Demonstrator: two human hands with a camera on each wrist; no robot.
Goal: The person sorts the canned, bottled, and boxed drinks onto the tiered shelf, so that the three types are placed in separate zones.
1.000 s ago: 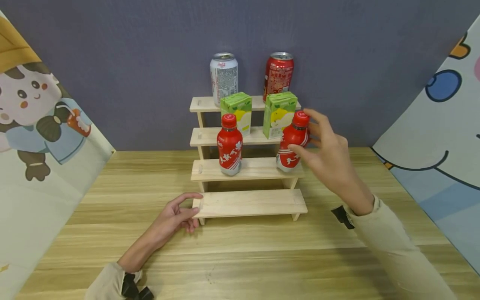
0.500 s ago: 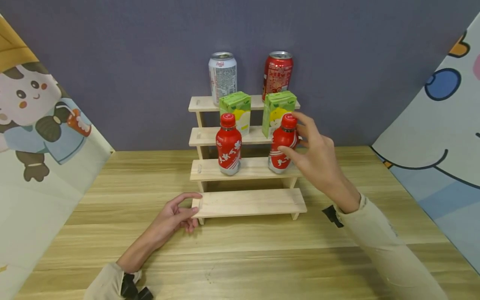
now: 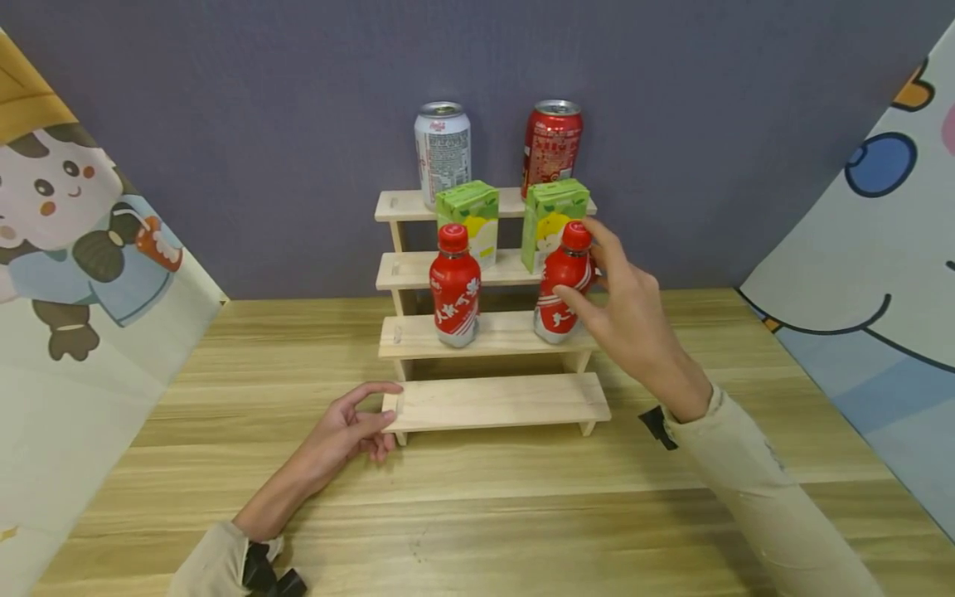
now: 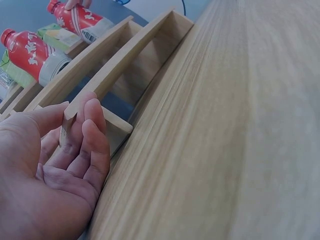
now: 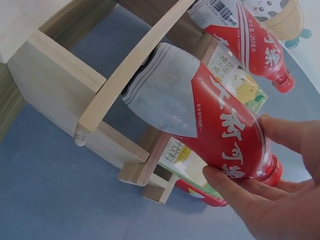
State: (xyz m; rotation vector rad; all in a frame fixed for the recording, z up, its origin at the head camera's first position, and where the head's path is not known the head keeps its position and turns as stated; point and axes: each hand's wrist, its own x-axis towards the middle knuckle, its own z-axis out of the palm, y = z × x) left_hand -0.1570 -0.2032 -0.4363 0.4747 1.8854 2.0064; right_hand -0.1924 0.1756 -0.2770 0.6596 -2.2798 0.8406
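Note:
In the head view my right hand (image 3: 630, 311) grips the upper part of a red bottle (image 3: 564, 278) over the right end of the second-lowest step. The right wrist view shows thumb and fingers round the bottle (image 5: 215, 115), its base at the wooden step (image 5: 135, 62). A matching red bottle (image 3: 457, 290) stands upright at that step's left. My left hand (image 3: 346, 427) pinches the left end of the lowest step of the wooden stepped rack (image 3: 496, 402), thumb and fingers on its corner in the left wrist view.
Two green juice boxes (image 3: 477, 215) stand on the step behind the bottles. On the top step are a white can (image 3: 443, 153) and a red can (image 3: 552, 145). A dark wall (image 3: 298, 166) rises behind, with cartoon panels (image 3: 97, 207) at both sides.
The right hand has moved left with the red bottle, and the bottle tilts less than before. Over the last half second it barely moves. The left hand keeps its place.

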